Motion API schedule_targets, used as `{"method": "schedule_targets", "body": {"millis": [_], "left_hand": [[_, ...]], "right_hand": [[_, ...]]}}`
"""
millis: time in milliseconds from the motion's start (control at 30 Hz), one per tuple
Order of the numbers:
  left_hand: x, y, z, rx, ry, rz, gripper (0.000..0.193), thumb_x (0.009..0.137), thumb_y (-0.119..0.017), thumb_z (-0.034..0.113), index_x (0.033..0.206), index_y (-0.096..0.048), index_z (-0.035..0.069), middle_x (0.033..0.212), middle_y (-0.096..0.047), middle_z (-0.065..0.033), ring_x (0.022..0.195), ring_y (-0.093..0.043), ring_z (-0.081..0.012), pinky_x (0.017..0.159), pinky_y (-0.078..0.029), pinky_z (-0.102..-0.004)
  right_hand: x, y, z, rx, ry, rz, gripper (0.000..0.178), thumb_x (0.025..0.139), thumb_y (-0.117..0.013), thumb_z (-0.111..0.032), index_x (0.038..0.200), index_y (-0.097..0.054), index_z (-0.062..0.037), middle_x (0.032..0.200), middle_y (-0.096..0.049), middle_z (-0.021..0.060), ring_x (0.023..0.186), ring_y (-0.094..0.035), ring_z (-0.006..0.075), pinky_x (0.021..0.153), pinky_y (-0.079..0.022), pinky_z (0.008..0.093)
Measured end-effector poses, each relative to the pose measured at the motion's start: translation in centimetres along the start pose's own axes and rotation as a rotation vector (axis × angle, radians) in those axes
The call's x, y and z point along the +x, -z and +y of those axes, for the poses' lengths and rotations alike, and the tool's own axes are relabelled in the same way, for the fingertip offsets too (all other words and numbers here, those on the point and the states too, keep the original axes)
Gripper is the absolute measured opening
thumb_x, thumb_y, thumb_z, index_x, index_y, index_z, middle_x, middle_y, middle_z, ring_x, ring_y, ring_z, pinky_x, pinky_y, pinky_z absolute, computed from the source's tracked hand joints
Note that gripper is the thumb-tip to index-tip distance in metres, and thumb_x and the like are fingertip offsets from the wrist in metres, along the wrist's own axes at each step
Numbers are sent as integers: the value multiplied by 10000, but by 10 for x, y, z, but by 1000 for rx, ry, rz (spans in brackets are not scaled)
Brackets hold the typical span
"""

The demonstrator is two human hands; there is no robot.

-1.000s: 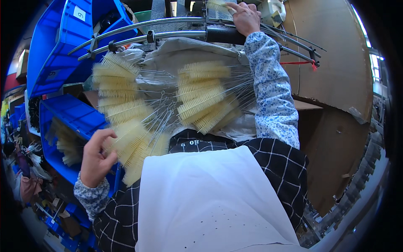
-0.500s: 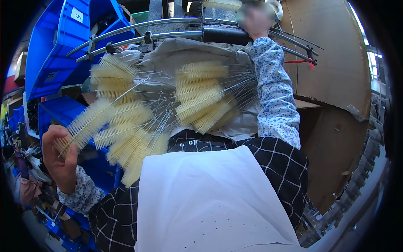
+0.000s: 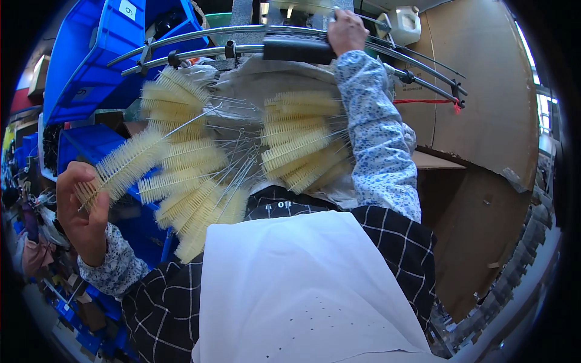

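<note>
My left hand (image 3: 83, 209) pinches the bristle end of a cream bristle brush (image 3: 130, 162) between thumb and fingers. The brush's twisted wire stem points up and right over a fanned pile of similar brushes (image 3: 187, 160). At the far side, my right hand (image 3: 348, 33) is closed on the right end of a sliding carriage with a black lower block (image 3: 299, 50), which sits across two metal rails (image 3: 196, 60). What its fingertips press on is partly hidden. A second pile of brushes (image 3: 299, 142) lies left of my right forearm, its wire stems partly behind the sleeve.
Blue bins (image 3: 91, 72) stand at the left, one tilted up beside the rails. Large cardboard (image 3: 484, 78) rises at the right, with a white plastic jug (image 3: 404, 25) behind the rails. A red tie (image 3: 423, 101) hangs by the right rail end. Pale sheeting (image 3: 266, 72) lies under the brushes.
My right hand and the black-blocked carriage have moved left along the rails. My left hand still pinches the same brush, almost unmoved. The whole view has shifted slightly.
</note>
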State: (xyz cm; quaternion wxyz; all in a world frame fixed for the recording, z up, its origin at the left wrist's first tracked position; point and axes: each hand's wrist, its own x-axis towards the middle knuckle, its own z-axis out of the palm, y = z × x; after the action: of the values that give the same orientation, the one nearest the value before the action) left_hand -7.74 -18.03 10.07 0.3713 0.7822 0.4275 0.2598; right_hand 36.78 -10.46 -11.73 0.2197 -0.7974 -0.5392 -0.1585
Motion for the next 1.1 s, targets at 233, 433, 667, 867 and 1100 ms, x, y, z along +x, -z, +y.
{"method": "schedule_targets", "body": {"millis": [233,433,667,867,1100], "left_hand": [[14,-13,9,-10,-53,53,304,627,-492,2,922,-422,20,843,-393,-75,719,-366,-110,652,-295,-219],[1,1,-3,3,16,96,304,664,-455,23,967,-435,45,941,-416,-78,852,-413,-145,753,-327,-249],[-6,2,-20,-114,-16,254,345,685,-424,79,1025,-405,30,972,-396,-107,774,-414,-147,662,-347,-231],[9,-13,-9,-224,43,53,353,641,-444,59,990,-428,6,942,-428,-104,823,-420,-142,717,-337,-250],[27,-24,-11,-286,-99,-238,317,693,-468,99,999,-415,34,909,-420,-71,812,-446,-130,703,-372,-248]], "right_hand": [[4,15,-60,136,-86,-91,165,725,-439,-97,848,-543,-57,871,-561,122,843,-522,287,718,-397,446],[1,18,-19,135,-38,-74,211,718,-473,-121,899,-569,-67,889,-560,114,860,-509,289,739,-388,410],[10,9,91,48,94,-118,259,725,-546,-218,945,-588,-87,848,-585,106,799,-562,267,723,-433,358],[48,3,138,-154,-33,-324,313,806,-450,-355,1055,-546,-192,958,-572,139,938,-525,257,787,-400,309],[20,107,146,404,55,-684,291,797,-478,-203,1072,-531,-125,901,-591,99,846,-560,222,729,-437,320]]}}
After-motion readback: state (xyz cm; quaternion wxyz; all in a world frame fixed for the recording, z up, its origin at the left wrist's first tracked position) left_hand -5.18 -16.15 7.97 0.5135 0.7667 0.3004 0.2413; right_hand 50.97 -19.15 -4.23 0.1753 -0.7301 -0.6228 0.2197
